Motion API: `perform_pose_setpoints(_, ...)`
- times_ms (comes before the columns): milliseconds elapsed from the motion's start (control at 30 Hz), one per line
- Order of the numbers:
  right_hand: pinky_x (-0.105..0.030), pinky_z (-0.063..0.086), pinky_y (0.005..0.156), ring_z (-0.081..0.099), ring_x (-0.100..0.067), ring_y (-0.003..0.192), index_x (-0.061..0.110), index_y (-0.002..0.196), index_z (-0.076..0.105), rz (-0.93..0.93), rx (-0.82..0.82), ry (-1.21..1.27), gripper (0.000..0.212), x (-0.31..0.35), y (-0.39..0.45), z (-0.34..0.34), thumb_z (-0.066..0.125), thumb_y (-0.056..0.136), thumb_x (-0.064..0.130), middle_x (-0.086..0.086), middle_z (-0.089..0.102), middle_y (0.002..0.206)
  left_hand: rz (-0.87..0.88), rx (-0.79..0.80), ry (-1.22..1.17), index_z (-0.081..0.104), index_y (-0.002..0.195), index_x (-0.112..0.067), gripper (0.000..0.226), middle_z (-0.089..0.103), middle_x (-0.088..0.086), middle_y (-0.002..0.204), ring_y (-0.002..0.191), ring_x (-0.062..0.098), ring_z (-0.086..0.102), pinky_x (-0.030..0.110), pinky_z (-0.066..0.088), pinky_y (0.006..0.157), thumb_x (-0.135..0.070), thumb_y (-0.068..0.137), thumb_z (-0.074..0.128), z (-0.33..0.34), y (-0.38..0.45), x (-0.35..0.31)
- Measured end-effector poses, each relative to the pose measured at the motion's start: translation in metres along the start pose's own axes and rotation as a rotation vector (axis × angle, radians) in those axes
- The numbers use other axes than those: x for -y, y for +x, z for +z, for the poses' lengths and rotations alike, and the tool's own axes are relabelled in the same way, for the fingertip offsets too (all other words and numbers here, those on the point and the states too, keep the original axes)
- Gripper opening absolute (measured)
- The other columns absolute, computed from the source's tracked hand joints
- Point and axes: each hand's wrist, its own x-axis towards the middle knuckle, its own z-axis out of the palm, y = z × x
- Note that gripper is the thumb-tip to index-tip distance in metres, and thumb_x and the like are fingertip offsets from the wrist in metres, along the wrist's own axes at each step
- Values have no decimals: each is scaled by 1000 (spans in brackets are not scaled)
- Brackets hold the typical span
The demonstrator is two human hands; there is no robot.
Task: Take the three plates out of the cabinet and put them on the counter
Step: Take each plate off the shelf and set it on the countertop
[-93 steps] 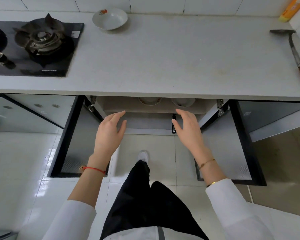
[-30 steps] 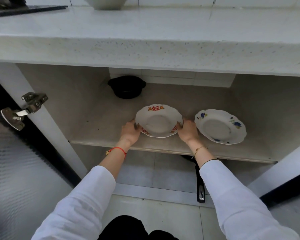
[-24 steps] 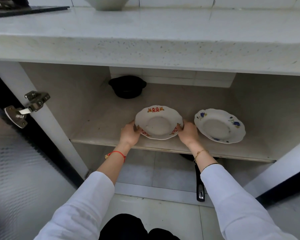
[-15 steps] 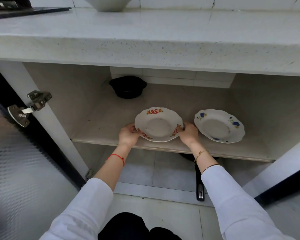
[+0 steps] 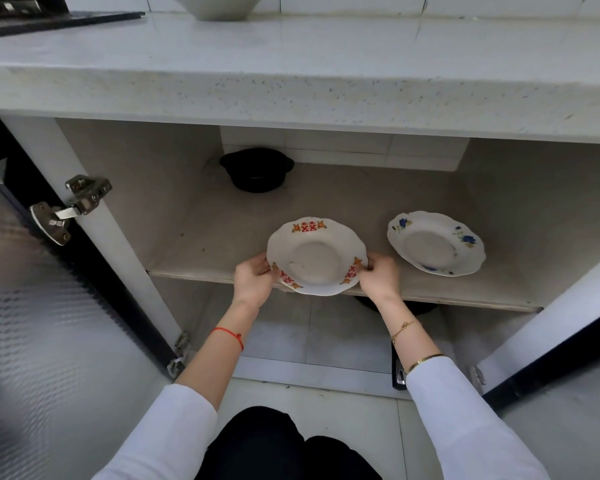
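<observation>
Gripping the red-patterned plate (image 5: 316, 257) by its left and right rims, the left hand (image 5: 253, 283) and right hand (image 5: 378, 277) are both closed on it, face up and tipped slightly toward the viewer. Its near edge now overhangs the shelf (image 5: 201, 237) front, nearer than half a second ago. Right of it, the blue-flowered plate (image 5: 435, 243) lies flat, below the bench (image 5: 291, 74).

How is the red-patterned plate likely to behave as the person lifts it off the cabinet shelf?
The red-patterned plate looks glazed ceramic, so probably rigid and breakable if knocked on the shelf edge. Its glossy rim may be slippery; the left hand and right hand grip opposite sides, which should keep it level.
</observation>
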Motion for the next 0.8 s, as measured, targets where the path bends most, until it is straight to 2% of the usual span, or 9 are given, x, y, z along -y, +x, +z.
perform_pose_setpoints(67,-24,45,78,65,-19,92,10,98,70,-7,0,40,22,-4,-15,0,53,86,1,-3,70,87,3,-5,-19,57,130,-2,47,65,3,116,110,13,59,12,49,79,13,86,60,-5,-13,1)
perform_pose_setpoints(167,-26,48,83,63,-17,90,12,106,68,-27,-3,92,23,-5,-39,-5,56,88,3,-6,72,95,11,-15,-30,58,130,-5,47,65,6,123,118,17,59,24,46,94,10,86,62,-15,-32,4)
perform_pose_setpoints(267,-34,55,85,67,-24,93,14,104,68,-44,-20,133,24,-4,-64,-11,55,88,2,-8,72,92,22,-13,-59,59,130,-9,50,67,1,122,119,15,60,29,46,101,10,85,64,-25,-54,7)
perform_pose_setpoints(333,-38,55,88,67,-26,95,17,103,68,-62,-41,128,26,-4,-81,-15,55,87,2,-8,73,91,44,-14,-85,58,132,-10,52,66,1,124,118,11,61,21,49,96,10,84,64,-31,-71,8)
perform_pose_setpoints(400,-34,54,90,67,-18,91,20,110,67,-87,-50,123,31,-5,-97,-20,56,87,3,1,73,88,75,-13,-101,58,132,-11,52,66,-2,125,115,4,62,10,51,86,9,84,64,-37,-88,8)
perform_pose_setpoints(500,-22,51,85,64,1,83,22,118,65,-125,-50,134,37,-4,-120,-28,58,87,4,21,66,83,99,-18,-118,58,133,-13,53,66,-6,124,109,-7,61,3,49,77,7,85,65,-45,-112,8)
perform_pose_setpoints(633,-11,47,79,64,12,79,23,118,65,-156,-44,184,38,-1,-146,-38,59,87,2,26,66,81,122,-37,-149,58,133,-14,53,66,-7,125,107,-11,60,1,47,75,7,85,65,-52,-140,7)
perform_pose_setpoints(700,-12,48,79,64,11,79,24,117,65,-173,-41,199,39,1,-156,-41,59,86,1,26,67,78,134,-46,-154,58,133,-14,53,66,-8,124,106,-11,61,1,46,75,7,85,66,-55,-151,6)
perform_pose_setpoints(800,-2,46,75,64,13,81,22,120,64,-200,-29,229,40,4,-169,-46,58,86,-1,26,67,85,143,-53,-160,57,133,-14,54,66,-8,124,105,-10,62,2,47,75,6,84,67,-59,-164,4)
